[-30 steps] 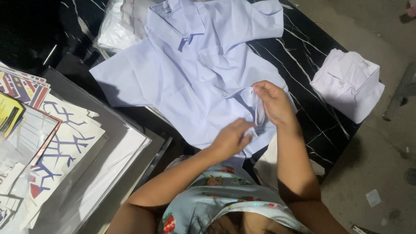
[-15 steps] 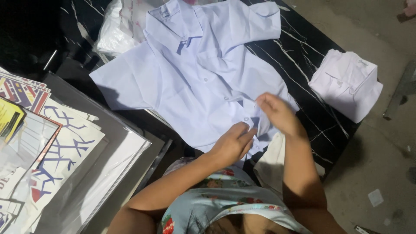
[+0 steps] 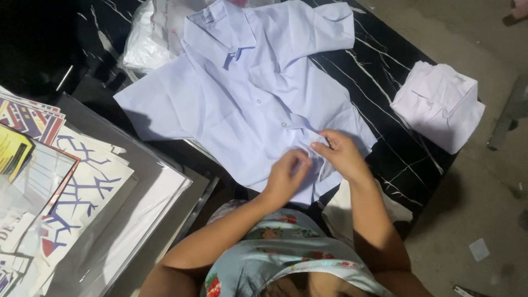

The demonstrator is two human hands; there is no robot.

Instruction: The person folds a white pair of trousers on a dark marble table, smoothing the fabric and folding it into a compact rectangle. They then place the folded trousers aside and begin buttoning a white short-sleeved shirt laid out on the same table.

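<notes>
A pale blue short-sleeved shirt point(image 3: 247, 93) lies spread face up on a black marble-patterned table point(image 3: 385, 82), collar at the far end. Both my hands are at its lower front opening, close together. My left hand point(image 3: 289, 176) pinches the fabric edge near the hem. My right hand point(image 3: 338, 154) grips the opposite edge of the placket just beside it, fingers curled on the cloth. Which button sits between them is hidden by my fingers.
A folded white shirt point(image 3: 440, 104) rests at the table's right corner. A clear plastic bag point(image 3: 148, 44) lies behind the shirt's left sleeve. Stacks of printed sheets and boards point(image 3: 66, 198) fill the left side. Grey concrete floor point(image 3: 484, 209) lies to the right.
Both hands stayed at the lower front of the shirt, moving closer together on the placket. The shirt itself has hardly shifted.
</notes>
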